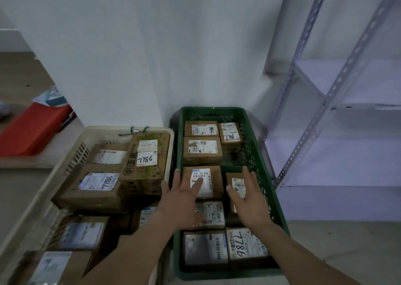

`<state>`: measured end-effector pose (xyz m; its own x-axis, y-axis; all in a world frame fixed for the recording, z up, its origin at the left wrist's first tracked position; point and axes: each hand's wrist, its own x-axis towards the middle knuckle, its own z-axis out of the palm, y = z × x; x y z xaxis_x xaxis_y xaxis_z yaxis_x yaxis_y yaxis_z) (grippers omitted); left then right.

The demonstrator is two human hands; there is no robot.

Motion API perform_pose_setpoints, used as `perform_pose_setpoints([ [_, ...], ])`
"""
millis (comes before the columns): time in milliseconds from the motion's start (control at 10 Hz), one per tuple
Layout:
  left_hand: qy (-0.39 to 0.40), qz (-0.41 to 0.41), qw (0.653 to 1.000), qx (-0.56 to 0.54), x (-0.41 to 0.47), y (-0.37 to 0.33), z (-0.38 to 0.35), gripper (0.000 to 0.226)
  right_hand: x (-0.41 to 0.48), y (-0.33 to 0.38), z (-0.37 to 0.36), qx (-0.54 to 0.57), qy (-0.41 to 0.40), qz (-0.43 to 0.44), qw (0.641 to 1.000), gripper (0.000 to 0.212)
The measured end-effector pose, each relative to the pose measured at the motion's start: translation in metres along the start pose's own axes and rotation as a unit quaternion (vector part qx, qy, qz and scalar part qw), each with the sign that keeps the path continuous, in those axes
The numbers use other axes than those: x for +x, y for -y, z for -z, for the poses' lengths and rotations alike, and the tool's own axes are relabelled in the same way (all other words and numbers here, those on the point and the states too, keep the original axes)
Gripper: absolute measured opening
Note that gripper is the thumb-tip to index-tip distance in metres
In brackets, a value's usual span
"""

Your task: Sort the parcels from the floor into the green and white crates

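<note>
Both hands reach into the green crate, palms down, fingers spread, nothing gripped. The left hand lies flat on the middle parcel — forefinger across its white label. The right hand hovers over or rests on the neighbouring parcel by the crate's right wall; contact cannot be judged. Each parcel lies directly under its own hand, long axis running away from the person. The white crate sits just left, stacked with boxes. No loose parcels are visible on the floor — the sort looks nearly finished.
</note>
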<state>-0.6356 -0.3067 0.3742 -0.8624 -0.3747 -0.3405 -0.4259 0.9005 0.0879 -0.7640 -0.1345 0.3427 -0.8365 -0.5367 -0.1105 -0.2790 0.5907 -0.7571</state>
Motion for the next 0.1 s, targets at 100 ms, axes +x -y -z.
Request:
perform_pose_setpoints([
  [100, -0.029, 0.002, 1.0, 0.006, -0.013, 0.0078, 0.0083, 0.107, -0.0047, 0.018, 0.0051, 0.093, -0.078, -0.008, 0.993, 0.084],
])
